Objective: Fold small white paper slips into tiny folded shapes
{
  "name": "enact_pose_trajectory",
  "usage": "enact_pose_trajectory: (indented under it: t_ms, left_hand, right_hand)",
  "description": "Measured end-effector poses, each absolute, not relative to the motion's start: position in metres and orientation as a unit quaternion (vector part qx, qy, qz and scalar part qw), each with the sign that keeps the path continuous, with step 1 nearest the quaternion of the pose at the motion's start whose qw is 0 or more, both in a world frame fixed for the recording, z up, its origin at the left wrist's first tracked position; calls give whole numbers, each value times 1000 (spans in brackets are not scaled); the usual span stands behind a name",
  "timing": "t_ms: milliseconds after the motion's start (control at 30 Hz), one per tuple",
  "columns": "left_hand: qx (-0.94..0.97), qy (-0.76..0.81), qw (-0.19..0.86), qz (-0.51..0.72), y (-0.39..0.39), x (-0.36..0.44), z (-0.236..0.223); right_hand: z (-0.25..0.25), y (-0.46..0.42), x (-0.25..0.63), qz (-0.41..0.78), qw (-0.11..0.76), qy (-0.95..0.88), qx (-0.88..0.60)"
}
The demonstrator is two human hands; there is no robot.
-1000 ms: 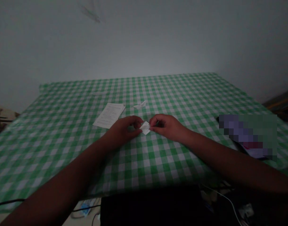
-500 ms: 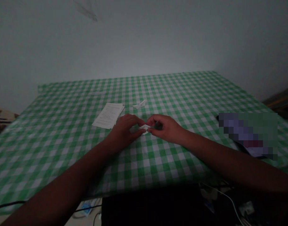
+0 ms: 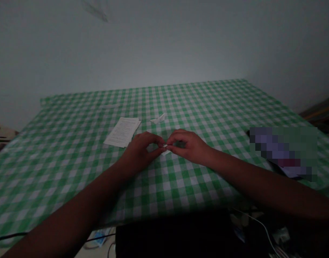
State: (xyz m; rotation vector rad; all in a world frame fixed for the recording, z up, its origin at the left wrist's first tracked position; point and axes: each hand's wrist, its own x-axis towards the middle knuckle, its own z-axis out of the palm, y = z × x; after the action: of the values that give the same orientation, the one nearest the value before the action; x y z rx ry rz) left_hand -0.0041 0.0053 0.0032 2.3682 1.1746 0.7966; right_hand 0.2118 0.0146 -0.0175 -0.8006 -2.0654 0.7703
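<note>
A small piece of folded white paper (image 3: 166, 152) is pinched between my two hands, just over the checked cloth. My left hand (image 3: 144, 147) grips it from the left with thumb and fingertips closed. From the right, my right hand (image 3: 188, 145) does the same, its thumb and forefinger nearly touching the left ones. Most of the paper is hidden behind the fingertips; only its lower part shows. A little beyond the hands lies a paper boat (image 3: 158, 119). Left of it rests a small stack of printed sheets (image 3: 122, 132).
A green and white checked tablecloth (image 3: 180, 186) covers the table. On the right lies a dark flat device (image 3: 282, 154), its surface blurred out. A faint pale strip (image 3: 109, 106) is at the back left. Cables (image 3: 263, 229) hang below the front edge. A wall stands behind.
The paper was an open diamond shape a second ago and now looks pressed together. My fingertips have come closer to each other over it. The view has shifted slightly.
</note>
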Motion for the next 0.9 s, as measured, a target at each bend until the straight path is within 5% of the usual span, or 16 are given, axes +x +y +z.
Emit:
enact_pose_trajectory:
  t_ms: [900]
  left_hand:
    - [856,395,184,280,1,-5,5]
  right_hand:
    - [-14,12,214,269,350,-845,-301]
